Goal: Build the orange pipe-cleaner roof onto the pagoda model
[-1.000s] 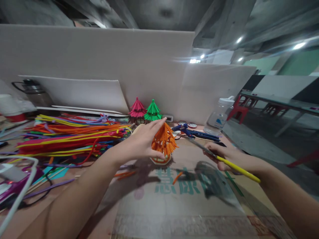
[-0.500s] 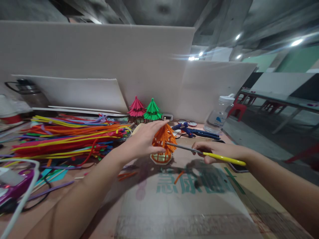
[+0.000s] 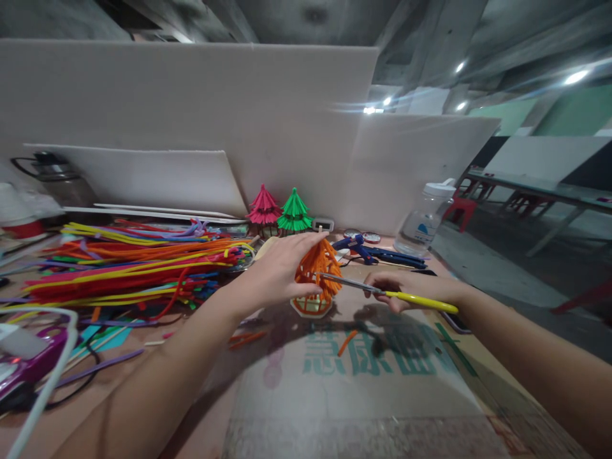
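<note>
An orange pipe-cleaner pavilion [image 3: 321,268] stands on a small white base on the cardboard sheet [image 3: 363,389]. My left hand [image 3: 280,271] holds it from the left, thumb under the roof and fingers over the top. My right hand [image 3: 406,288] grips yellow-handled scissors [image 3: 382,292], whose metal blades point left and touch the orange roof fringe. Short orange offcuts [image 3: 345,341] lie on the cardboard in front of the pavilion.
A heap of coloured pipe cleaners [image 3: 129,264] fills the left side. Pink [image 3: 264,207] and green [image 3: 294,213] finished pavilions stand at the white board behind. A blue glue gun [image 3: 356,245] and a clear bottle [image 3: 423,220] sit at the back right. A white cable [image 3: 43,382] lies near left.
My right hand has brought the scissors leftward from the right of the table until the blades reach the orange roof. My left hand has stayed on the pavilion.
</note>
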`<state>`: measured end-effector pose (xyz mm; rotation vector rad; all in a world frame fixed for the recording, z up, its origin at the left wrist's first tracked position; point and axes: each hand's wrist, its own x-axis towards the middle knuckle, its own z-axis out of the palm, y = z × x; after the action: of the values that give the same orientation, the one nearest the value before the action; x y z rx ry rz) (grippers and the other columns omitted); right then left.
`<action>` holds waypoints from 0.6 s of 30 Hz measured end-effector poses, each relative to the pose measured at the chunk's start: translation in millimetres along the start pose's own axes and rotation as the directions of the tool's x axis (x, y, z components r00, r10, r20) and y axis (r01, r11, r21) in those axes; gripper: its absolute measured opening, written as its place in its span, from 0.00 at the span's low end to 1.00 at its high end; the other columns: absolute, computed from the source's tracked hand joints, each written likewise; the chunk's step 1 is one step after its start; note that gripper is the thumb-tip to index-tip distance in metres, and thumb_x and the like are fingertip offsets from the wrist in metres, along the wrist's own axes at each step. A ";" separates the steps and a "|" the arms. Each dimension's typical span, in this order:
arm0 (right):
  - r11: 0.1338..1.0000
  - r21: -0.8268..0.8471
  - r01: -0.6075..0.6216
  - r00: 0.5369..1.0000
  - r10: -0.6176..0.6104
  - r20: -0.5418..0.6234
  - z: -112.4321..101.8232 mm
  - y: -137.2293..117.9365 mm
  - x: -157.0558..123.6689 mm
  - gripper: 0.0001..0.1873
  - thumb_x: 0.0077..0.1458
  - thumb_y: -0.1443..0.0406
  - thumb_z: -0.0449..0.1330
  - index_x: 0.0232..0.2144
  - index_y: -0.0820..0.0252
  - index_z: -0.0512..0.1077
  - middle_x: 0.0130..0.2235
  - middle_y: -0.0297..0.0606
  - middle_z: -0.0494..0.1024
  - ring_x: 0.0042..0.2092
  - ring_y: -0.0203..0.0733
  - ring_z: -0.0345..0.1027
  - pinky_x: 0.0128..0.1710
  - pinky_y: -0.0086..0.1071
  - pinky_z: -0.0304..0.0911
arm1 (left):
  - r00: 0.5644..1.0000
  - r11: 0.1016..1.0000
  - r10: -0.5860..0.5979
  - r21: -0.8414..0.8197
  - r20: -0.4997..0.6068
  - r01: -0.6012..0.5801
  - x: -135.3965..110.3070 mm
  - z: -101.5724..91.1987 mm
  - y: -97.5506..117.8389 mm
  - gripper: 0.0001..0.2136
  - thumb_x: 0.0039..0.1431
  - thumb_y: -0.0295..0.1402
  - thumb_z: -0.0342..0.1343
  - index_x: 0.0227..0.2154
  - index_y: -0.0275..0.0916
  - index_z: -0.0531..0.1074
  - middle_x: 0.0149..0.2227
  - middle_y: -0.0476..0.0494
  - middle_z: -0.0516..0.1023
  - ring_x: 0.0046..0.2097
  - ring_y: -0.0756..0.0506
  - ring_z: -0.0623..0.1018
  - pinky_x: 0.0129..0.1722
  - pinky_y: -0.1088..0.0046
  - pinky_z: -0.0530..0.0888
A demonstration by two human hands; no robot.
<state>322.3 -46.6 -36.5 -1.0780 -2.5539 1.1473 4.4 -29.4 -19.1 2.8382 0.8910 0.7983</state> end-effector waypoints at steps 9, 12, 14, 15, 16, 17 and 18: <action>0.998 -0.048 0.039 0.999 -0.040 -0.021 -6.7 4.7 11.9 0.31 0.52 0.40 0.61 0.43 0.59 0.74 0.41 0.38 0.74 0.41 0.45 0.65 0.41 0.34 0.59 | 1.000 0.999 0.004 0.033 0.003 -0.004 -0.3 0.4 -0.3 0.39 0.55 0.43 0.64 0.66 0.42 0.53 0.65 0.36 0.64 0.64 0.38 0.66 0.64 0.58 0.64; 0.998 -0.040 0.046 0.999 -0.047 -0.020 -8.5 3.5 11.7 0.31 0.51 0.40 0.62 0.43 0.59 0.74 0.41 0.38 0.74 0.40 0.44 0.65 0.40 0.34 0.59 | 1.000 0.999 0.006 0.044 0.007 -0.007 0.2 0.3 -0.4 0.39 0.55 0.43 0.64 0.66 0.42 0.53 0.65 0.35 0.64 0.65 0.38 0.65 0.64 0.58 0.63; 0.998 -0.047 0.044 0.999 -0.044 -0.009 -10.3 1.7 11.6 0.31 0.52 0.41 0.62 0.44 0.59 0.73 0.40 0.38 0.73 0.39 0.43 0.64 0.39 0.33 0.59 | 1.000 0.999 0.009 0.049 0.011 -0.009 0.3 -0.2 0.0 0.39 0.55 0.43 0.64 0.66 0.41 0.53 0.65 0.35 0.64 0.65 0.38 0.65 0.64 0.59 0.63; 0.998 -0.051 0.042 0.999 -0.042 -0.001 -11.4 0.6 11.6 0.30 0.52 0.41 0.62 0.44 0.59 0.73 0.39 0.38 0.73 0.38 0.42 0.64 0.39 0.33 0.59 | 1.000 0.999 0.009 0.050 0.014 -0.010 0.3 -0.5 0.2 0.39 0.55 0.43 0.64 0.66 0.41 0.53 0.65 0.35 0.64 0.65 0.38 0.65 0.64 0.59 0.63; 0.998 -0.055 0.042 0.999 -0.041 0.009 -12.5 -0.6 11.5 0.29 0.53 0.42 0.61 0.44 0.60 0.73 0.38 0.37 0.73 0.38 0.42 0.64 0.38 0.33 0.59 | 1.000 0.999 0.009 0.051 0.015 -0.010 0.3 -0.7 0.5 0.39 0.55 0.43 0.64 0.66 0.41 0.53 0.65 0.35 0.64 0.65 0.38 0.65 0.64 0.59 0.63; 0.997 -0.059 0.042 0.999 -0.041 0.020 -13.6 -1.6 11.5 0.28 0.55 0.43 0.61 0.43 0.60 0.73 0.37 0.37 0.72 0.37 0.41 0.64 0.38 0.33 0.59 | 1.000 0.999 0.008 0.053 0.016 -0.009 0.2 -0.9 0.8 0.40 0.55 0.43 0.64 0.66 0.41 0.53 0.65 0.35 0.64 0.65 0.38 0.65 0.64 0.59 0.63; 0.997 -0.061 0.043 0.999 -0.041 0.032 -14.7 -2.5 11.4 0.26 0.56 0.45 0.61 0.43 0.60 0.72 0.36 0.36 0.72 0.36 0.40 0.63 0.37 0.32 0.58 | 1.000 0.998 0.007 0.055 0.016 -0.007 0.1 -1.0 1.1 0.40 0.55 0.43 0.65 0.66 0.41 0.53 0.65 0.35 0.63 0.65 0.38 0.65 0.64 0.58 0.63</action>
<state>318.4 -31.4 -26.2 -1.0225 -2.6386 1.0903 4.6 -30.4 -17.9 2.8926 0.9158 0.7626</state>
